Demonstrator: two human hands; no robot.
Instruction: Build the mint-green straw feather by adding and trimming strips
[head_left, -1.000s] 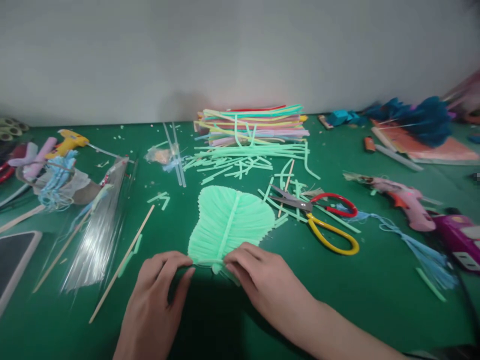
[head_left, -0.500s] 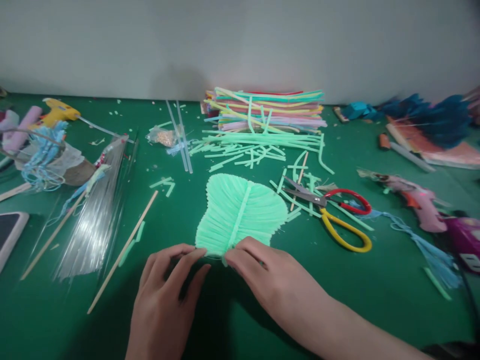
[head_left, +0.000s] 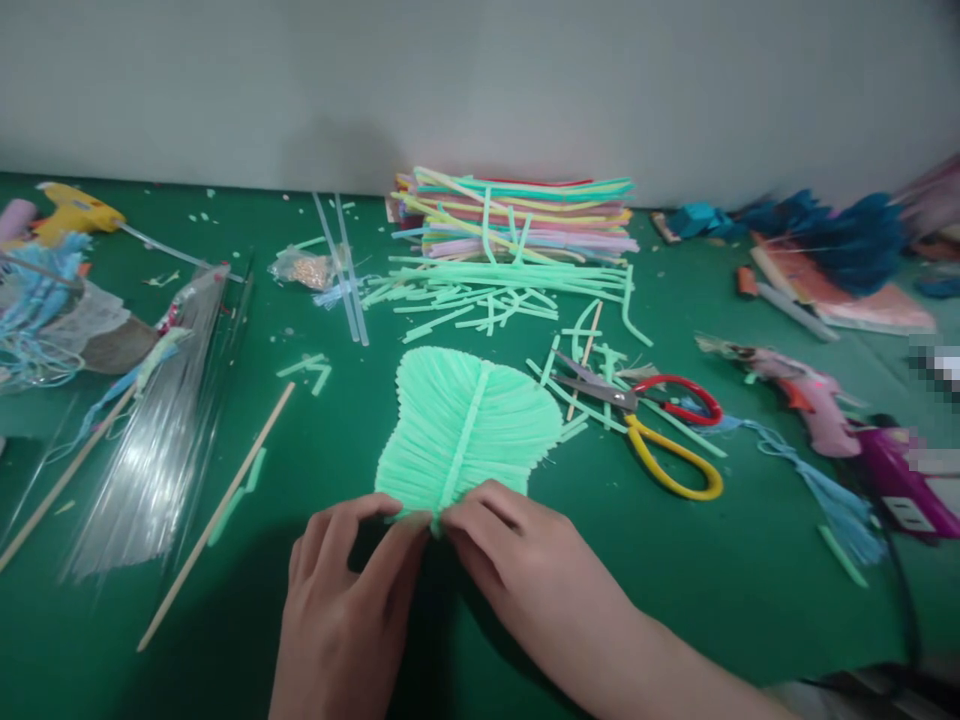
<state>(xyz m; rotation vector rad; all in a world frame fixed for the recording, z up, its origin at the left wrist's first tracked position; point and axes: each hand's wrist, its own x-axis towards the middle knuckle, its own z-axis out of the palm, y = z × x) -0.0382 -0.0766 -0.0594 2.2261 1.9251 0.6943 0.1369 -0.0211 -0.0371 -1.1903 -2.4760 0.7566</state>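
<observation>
1. Mint-green leaf (head_left: 431,430) lies flat on the worktop (head_left: 660,590), straight ahead of the person, its midrib slanting up to the right and its lower end between both hands.
2. Right hand (head_left: 517,560): fingers bunched together, pinching the leaf at the base of its midrib.
3. Left hand (head_left: 341,590): index finger and thumb arched, a gap between them, tips at the leaf's lower edge; whether they grip it I cannot tell.
4. Right of the leaf, scissors (head_left: 616,397) with red and yellow handles lie, blades parted, among short green lengths (head_left: 581,331).
5. Left of it, a wooden stick (head_left: 217,515) slants beside clear plastic sleeves (head_left: 142,480).
6. Beyond the leaf are loose green pipe cleaners (head_left: 510,277), then a multicoloured bundle (head_left: 517,215) near the wall (head_left: 480,80).
7. Farthest out: yellow glue gun (head_left: 79,215) at left, pink glue gun (head_left: 821,405) at right.
</observation>
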